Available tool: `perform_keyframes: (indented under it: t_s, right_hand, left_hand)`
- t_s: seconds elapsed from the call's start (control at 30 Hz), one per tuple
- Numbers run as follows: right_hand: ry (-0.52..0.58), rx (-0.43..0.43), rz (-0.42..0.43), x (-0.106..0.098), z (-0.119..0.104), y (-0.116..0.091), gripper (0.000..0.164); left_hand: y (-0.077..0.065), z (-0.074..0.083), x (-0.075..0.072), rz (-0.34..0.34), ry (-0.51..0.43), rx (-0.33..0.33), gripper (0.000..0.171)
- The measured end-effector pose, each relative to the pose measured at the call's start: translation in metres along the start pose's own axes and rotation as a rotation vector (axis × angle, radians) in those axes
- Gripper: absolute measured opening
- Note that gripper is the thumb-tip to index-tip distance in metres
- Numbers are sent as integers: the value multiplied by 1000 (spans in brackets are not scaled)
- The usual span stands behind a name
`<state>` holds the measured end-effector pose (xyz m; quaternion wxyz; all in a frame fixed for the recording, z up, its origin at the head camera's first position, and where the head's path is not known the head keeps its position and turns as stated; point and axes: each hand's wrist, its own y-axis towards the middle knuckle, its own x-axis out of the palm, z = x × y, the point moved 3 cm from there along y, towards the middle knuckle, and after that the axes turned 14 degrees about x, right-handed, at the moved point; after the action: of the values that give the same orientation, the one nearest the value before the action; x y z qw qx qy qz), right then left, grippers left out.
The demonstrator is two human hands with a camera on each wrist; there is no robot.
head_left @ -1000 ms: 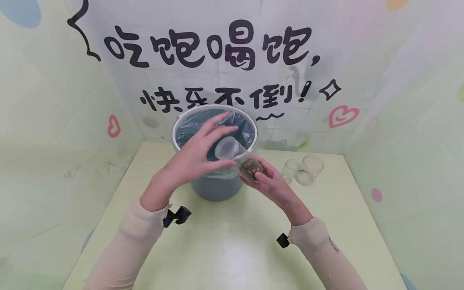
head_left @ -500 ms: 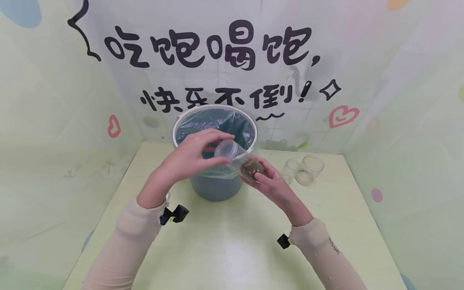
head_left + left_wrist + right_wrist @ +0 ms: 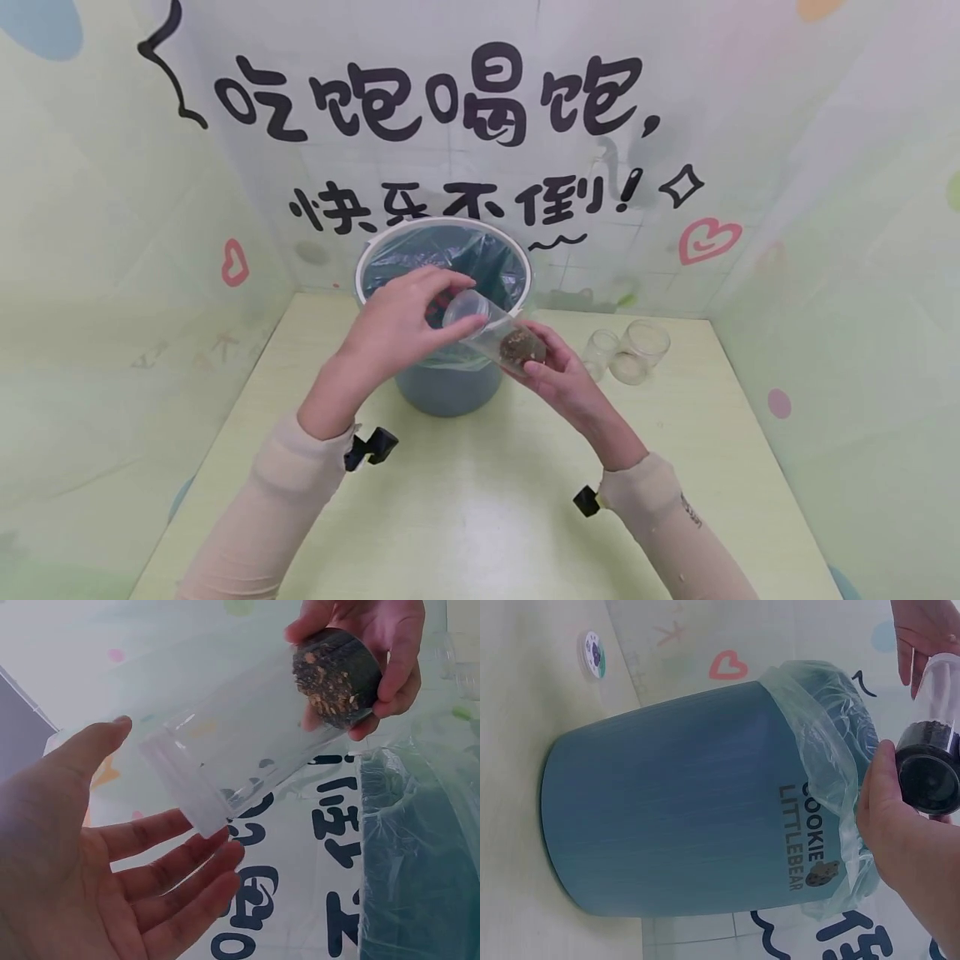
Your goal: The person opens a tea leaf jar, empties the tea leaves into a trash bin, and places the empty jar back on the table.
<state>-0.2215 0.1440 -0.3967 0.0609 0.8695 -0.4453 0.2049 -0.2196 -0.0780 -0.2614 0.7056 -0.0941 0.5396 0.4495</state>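
A clear plastic jar (image 3: 491,329) with a frosted screw lid (image 3: 184,784) is tilted, its lid end toward the bin. Dark, brown-flecked crumbly stuff (image 3: 336,679) is gathered at its base. My right hand (image 3: 558,362) grips the jar round its base, thumb on the near side. At the other end my left hand (image 3: 401,321) is spread about the lid. In the left wrist view its fingertips are right at the lid's edge, and the thumb stands apart from it. The blue-grey bin (image 3: 675,802) stands below, lined with a thin green bag (image 3: 817,727).
Several clear empty jars (image 3: 647,342) lie or stand on the table (image 3: 465,517) to the right of the bin. A small round disc with a printed face (image 3: 592,655) is on the table near the bin. Printed cloth walls (image 3: 847,275) close in the back and sides.
My left hand has come down from above the bin to the jar's lid, its fingers drawing in around it. The right hand keeps its grip, with the jar turned only slightly.
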Motion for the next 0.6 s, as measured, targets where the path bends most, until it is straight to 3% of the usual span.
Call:
perform_keyframes:
  t_s: [0.07,0.23,0.3,0.43,0.6]
  right_hand:
    - [3,-1,15,-1,1,-1,47]
    - [17,1,41,-5,2,-3,46]
    - [17,4,49,-5,1,-5,45]
    - [12,11,59,-6,2,-6,47]
    - [11,20,74,-8,3,-7,47]
  left_hand:
    - [-1,0,-1,-4,-17,51,61]
    - [-2,-2,-2,-53,-143,259,67]
    - [-2,-2,-1,-77,-165,306,64]
    - [-2,-4,1,-79,-175,323,59]
    - [-1,-6,2,-59,-178,270,58]
